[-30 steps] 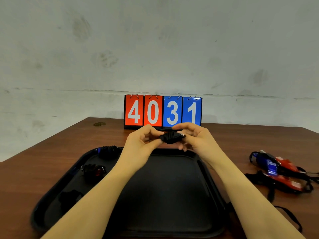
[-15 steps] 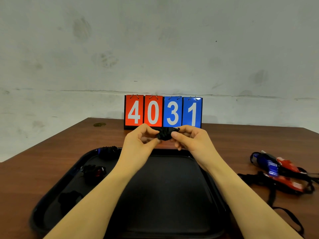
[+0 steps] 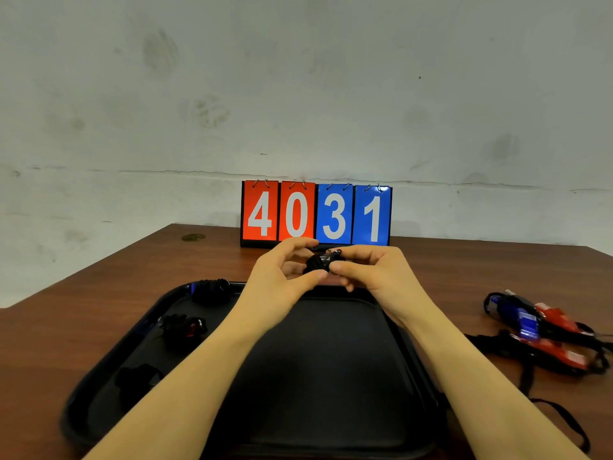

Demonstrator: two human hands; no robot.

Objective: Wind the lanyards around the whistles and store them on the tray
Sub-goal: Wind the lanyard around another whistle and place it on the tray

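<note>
While both hands are hovering above the far edge of the black tray (image 3: 331, 423), they are holding a small whistle bundle (image 3: 319, 263) wrapped in black cord between them. The left hand (image 3: 282, 280) is pinching the bundle with thumb and curled fingers, and the right hand (image 3: 374, 273) is pinching it from the other side, its thumb tip pressing against the bundle's near face. A small metal clip is sticking up from the top of the bundle. Three wound whistles are lying along the tray's left side: one (image 3: 212, 288) at the far corner, one showing a bit of red (image 3: 184, 327) in the middle, and a dark one (image 3: 137, 380) nearest the person. On the brown table (image 3: 99, 310) to the right of the tray, a pile of unwound whistles (image 3: 544, 330), blue and red, is lying tangled in loose black lanyards (image 3: 560, 416). A flip scoreboard (image 3: 316, 214) is standing at the back of the table, reading 4031.
</note>
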